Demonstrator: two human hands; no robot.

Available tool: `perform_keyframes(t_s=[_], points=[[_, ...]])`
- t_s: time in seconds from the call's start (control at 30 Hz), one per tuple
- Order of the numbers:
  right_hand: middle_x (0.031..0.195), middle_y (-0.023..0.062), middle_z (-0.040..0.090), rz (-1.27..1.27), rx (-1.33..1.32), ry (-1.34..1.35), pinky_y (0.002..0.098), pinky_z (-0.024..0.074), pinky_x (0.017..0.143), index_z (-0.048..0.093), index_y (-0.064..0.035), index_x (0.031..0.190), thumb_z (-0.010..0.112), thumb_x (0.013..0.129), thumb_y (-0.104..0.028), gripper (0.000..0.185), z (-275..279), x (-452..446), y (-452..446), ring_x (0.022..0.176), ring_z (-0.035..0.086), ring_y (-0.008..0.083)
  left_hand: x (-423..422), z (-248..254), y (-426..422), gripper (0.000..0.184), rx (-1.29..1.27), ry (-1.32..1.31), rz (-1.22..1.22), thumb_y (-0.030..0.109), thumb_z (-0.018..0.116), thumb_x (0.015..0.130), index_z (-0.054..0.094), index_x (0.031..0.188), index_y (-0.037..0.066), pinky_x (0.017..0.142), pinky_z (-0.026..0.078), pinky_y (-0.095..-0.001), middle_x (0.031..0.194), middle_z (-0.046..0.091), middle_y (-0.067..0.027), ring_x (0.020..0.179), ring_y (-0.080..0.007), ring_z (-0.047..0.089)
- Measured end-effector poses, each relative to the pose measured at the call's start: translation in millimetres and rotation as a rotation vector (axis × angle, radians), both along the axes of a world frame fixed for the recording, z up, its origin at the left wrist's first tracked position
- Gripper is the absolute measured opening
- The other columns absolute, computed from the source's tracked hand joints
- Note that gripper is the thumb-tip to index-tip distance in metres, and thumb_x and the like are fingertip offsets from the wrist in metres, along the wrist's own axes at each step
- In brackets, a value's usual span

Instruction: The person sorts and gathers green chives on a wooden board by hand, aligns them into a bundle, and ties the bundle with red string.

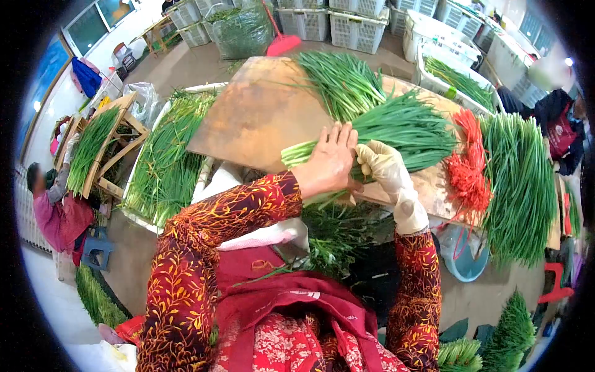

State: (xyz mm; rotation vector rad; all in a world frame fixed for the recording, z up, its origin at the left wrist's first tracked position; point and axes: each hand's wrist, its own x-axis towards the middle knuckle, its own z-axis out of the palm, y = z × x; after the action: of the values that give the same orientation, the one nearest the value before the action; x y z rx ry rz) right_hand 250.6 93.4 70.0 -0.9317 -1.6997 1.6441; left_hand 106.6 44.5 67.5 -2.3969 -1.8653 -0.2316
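A bunch of garlic chives (pixel 406 130) lies across the wooden board, its pale stem ends toward the left and its green leaves toward the right. My left hand (pixel 330 158), bare, grips the stems from above, fingers stretched across them and thumb on the near side. Beside it, my right hand (pixel 387 177) wears a pale glove and has its fingers curled in a pinch at the bunch's near edge. What the pinch holds is hidden. A second bunch of chives (pixel 341 84) lies just behind. Red ties (pixel 468 158) are heaped to the right of the leaves.
The wooden board (pixel 260 118) extends left. A white crate (pixel 164 111) of loose chives stands left, and a thick row of chives (pixel 517 186) hangs at the right. A blue basin (pixel 465 260) sits below. Another person (pixel 59 211) works at far left; plastic crates (pixel 359 31) line the back.
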Motion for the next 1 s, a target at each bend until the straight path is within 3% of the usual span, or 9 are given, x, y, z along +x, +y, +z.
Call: perform_keyframes(t_s=[0.2, 0.43, 0.57, 0.63, 0.7, 0.77, 0.93, 0.97, 1.0], points=[[0.061, -0.0041, 0.049, 0.034, -0.002, 0.098, 0.0191, 0.0321, 0.047, 0.057, -0.0032, 0.076, 0.055, 0.087, -0.027, 0.026, 14.7, -8.5, -21.0, 0.052, 0.039, 0.0039, 1.0, -10.4, 8.2, 0.103, 0.001, 0.054, 0.075, 0.065, 0.058, 0.062, 0.026, 0.128, -0.008, 0.100, 0.022, -0.0536, 0.132, 0.027, -0.0273, 0.123, -0.0410, 0.028], [0.063, -0.0052, 0.050, 0.007, -0.055, 0.138, 0.0187, 0.0317, 0.047, 0.058, -0.0027, 0.081, 0.056, 0.087, -0.022, 0.021, 19.8, -13.7, -18.6, 0.052, 0.038, 0.0030, -5.9, -6.3, 11.6, 0.111, -0.045, -0.075, 0.059, 0.062, 0.067, 0.054, 0.023, 0.130, -0.007, 0.100, 0.020, -0.0555, 0.132, 0.028, -0.0260, 0.124, -0.0419, 0.026], [0.061, -0.0034, 0.049, 0.062, 0.135, -0.047, 0.0216, 0.0344, 0.047, 0.058, -0.0016, 0.081, 0.056, 0.086, -0.023, 0.022, 19.6, -11.6, -11.4, 0.052, 0.041, 0.0051, -8.5, -18.9, 11.6, 0.105, 0.043, -0.081, 0.070, 0.058, 0.070, 0.053, 0.029, 0.126, -0.006, 0.094, 0.032, -0.0483, 0.128, 0.036, -0.0218, 0.118, -0.0364, 0.036], [0.060, -0.0019, 0.050, 0.120, 0.434, -0.111, 0.0233, 0.0358, 0.048, 0.057, -0.0012, 0.079, 0.056, 0.086, -0.023, 0.023, 20.2, -8.4, -6.8, 0.052, 0.042, 0.0067, -7.7, -16.7, 7.3, 0.103, 0.052, -0.121, 0.068, 0.055, 0.071, 0.054, 0.030, 0.125, -0.007, 0.092, 0.034, -0.0458, 0.125, 0.039, -0.0208, 0.114, -0.0348, 0.040], [0.060, -0.0011, 0.052, -0.054, 0.145, -0.106, 0.0209, 0.0353, 0.047, 0.059, -0.0057, 0.080, 0.053, 0.087, -0.029, 0.025, 50.6, 8.2, -14.6, 0.050, 0.044, 0.0074, -5.2, -14.2, 4.8, 0.099, 0.042, -0.131, 0.098, 0.055, 0.069, 0.056, 0.031, 0.124, -0.005, 0.094, 0.033, -0.0397, 0.124, 0.041, -0.0189, 0.112, -0.0315, 0.040], [0.057, -0.0038, 0.047, -0.190, 0.179, 0.127, 0.0173, 0.0265, 0.042, 0.056, -0.0096, 0.075, 0.048, 0.089, -0.034, 0.029, 44.7, 34.4, -6.5, 0.045, 0.034, 0.0033, -6.1, -18.4, 2.2, 0.098, 0.098, -0.144, 0.080, 0.055, 0.070, 0.056, 0.032, 0.124, -0.005, 0.094, 0.032, -0.0395, 0.123, 0.041, -0.0187, 0.112, -0.0309, 0.041], [0.072, -0.0030, 0.054, -0.266, 0.136, 0.103, 0.0177, 0.0410, 0.057, 0.059, -0.0052, 0.090, 0.058, 0.084, -0.012, 0.009, -2.2, 37.3, -29.7, 0.063, 0.049, 0.0045, -5.4, -18.0, 1.0, 0.093, 0.170, -0.163, 0.001, 0.050, 0.070, 0.058, 0.033, 0.122, -0.007, 0.093, 0.033, -0.0401, 0.121, 0.042, -0.0180, 0.110, -0.0298, 0.042], [0.078, -0.0031, 0.055, -0.231, 0.122, 0.095, 0.0186, 0.0426, 0.064, 0.059, -0.0044, 0.097, 0.061, 0.081, -0.008, 0.017, -16.3, 33.1, -32.4, 0.073, 0.050, 0.0043, -4.9, -18.7, 1.4, 0.093, 0.171, -0.161, 0.003, 0.050, 0.070, 0.058, 0.033, 0.122, -0.007, 0.093, 0.033, -0.0401, 0.121, 0.042, -0.0180, 0.110, -0.0298, 0.042], [0.076, -0.0022, 0.055, -0.251, 0.273, 0.046, 0.0187, 0.0422, 0.059, 0.059, -0.0042, 0.098, 0.064, 0.078, -0.007, 0.021, -18.2, 23.9, -37.6, 0.067, 0.050, 0.0044, -4.5, -19.8, 1.5, 0.092, 0.192, -0.159, 0.004, 0.047, 0.070, 0.058, 0.032, 0.122, -0.007, 0.092, 0.033, -0.0401, 0.120, 0.043, -0.0180, 0.110, -0.0299, 0.042]])
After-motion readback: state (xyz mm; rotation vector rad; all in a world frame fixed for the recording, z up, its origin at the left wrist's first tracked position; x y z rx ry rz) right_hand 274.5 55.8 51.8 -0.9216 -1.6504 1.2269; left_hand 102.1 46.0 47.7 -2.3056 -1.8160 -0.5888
